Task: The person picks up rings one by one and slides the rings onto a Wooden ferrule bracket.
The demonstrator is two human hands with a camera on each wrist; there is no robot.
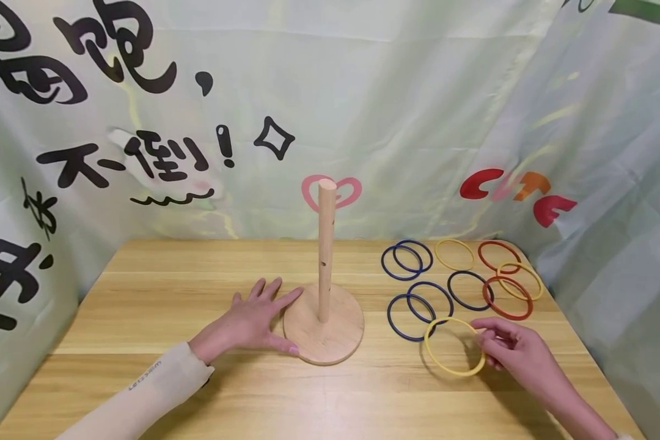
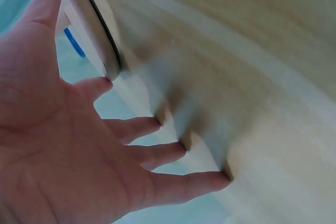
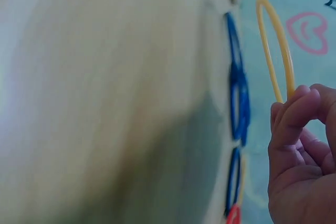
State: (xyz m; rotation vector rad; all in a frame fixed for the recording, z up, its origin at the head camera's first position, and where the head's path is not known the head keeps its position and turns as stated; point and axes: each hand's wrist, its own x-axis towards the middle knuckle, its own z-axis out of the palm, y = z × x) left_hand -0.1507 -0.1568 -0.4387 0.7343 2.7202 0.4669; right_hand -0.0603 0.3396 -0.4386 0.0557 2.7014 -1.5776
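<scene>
A wooden peg [image 1: 326, 250] stands upright on a round wooden base [image 1: 330, 336] in the middle of the table. My left hand [image 1: 250, 321] lies flat with spread fingers on the table, touching the base's left edge [image 2: 86, 22]. My right hand [image 1: 514, 348] pinches a yellow ring [image 1: 452, 346] by its right side, lifted slightly off the table; the right wrist view shows the ring [image 3: 275, 51] held between fingertips [image 3: 296, 111]. Several blue rings [image 1: 418, 305] lie just left of it.
More rings lie on the table's right side: blue [image 1: 407, 258], yellow [image 1: 454, 254], red [image 1: 507, 297]. A printed cloth backdrop [image 1: 198, 122] walls in the wooden table [image 1: 159, 287] at back and sides.
</scene>
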